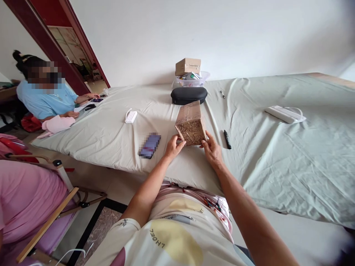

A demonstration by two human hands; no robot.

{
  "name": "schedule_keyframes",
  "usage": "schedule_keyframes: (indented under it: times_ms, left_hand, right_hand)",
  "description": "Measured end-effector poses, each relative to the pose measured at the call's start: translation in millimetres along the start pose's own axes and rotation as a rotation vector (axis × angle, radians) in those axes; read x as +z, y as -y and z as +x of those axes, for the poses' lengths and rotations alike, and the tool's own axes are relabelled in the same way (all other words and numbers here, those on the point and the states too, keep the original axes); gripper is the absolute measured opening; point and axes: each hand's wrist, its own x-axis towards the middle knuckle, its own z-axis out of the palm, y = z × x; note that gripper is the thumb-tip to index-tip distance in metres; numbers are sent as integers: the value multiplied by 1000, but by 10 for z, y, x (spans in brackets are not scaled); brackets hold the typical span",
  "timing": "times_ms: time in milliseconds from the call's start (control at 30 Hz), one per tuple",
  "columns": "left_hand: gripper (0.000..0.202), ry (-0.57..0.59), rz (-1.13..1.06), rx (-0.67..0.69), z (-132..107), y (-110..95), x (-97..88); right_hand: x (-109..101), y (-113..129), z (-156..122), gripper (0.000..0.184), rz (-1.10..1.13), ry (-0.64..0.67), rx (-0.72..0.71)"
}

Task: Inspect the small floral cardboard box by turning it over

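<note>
A small brown cardboard box (pixel 191 130), its near face covered with dark scribbled lines, is tilted up between my two hands over the cloth-covered table. My left hand (pixel 174 146) grips its lower left corner with thumb and fingers. At the lower right edge, my right hand (pixel 212 148) holds the box with the thumb on the near face. Just right of that hand lies a black marker pen (pixel 227 139). A phone (pixel 150 145) with a lit screen rests left of my left hand. Directly behind the box sits a black zip case (pixel 189 95).
A second cardboard box (pixel 188 66) stands on a clear plastic basket (pixel 203 78) near the wall. White strapped devices (pixel 131 116) lie left and right, and a thin pen (pixel 222 94) lies behind. A person in light blue (pixel 52 99) sits at the far left, beside a pink cloth.
</note>
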Motion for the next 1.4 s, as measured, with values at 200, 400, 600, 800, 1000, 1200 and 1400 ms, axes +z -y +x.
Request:
schedule_keyframes:
  times_ms: [200, 400, 600, 800, 1000, 1200, 1400]
  left_hand:
    - [15, 6, -136, -145, -4, -29, -15]
    - [9, 47, -119, -176, -4, -82, -40]
    - [18, 50, -178, -173, -19, -94, -45]
    - [113, -102, -235, -71, -40, -92, -35]
    - [113, -181, -11, 91, -40, -76, -41]
    - [53, -114, 85, -29, -23, -53, -53]
    - [36, -153, 130, -66, -10, -44, -59]
  right_hand:
    - [-17, -1, -13, 78, -54, -35, -68]
    - [-72, 64, -27, 71, -113, -122, -161]
    - [-82, 155, -54, 71, -143, -162, -167]
    - [-137, 209, -51, 70, -174, -240, -171]
    - [-199, 246, -53, 61, -172, -299, -205]
    - [-202, 245, -32, 55, -155, -299, -195]
    - [-128, 175, 1, 59, -37, -284, -137]
